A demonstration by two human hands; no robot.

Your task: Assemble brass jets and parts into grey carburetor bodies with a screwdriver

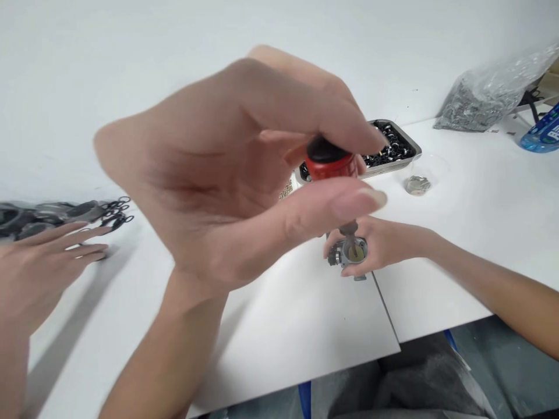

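Large in the middle of the head view, my left hand has its fingers and thumb curled round the top of a screwdriver with a red and black handle. The screwdriver points down, and its shaft runs into the round bore of a small grey metal housing. A yellowish face shows inside the bore. Reaching in from the right, my right hand grips this housing close to the white table, fingers on its far side and thumb on its near side. Part of the screwdriver handle is hidden behind my left thumb.
A metal tray of black parts lies behind my hands, beside small brass-coloured pieces. Silvery discs sit to the right. Further back are a plastic bag and a blue bottle. Another person's hand touches black looped parts.
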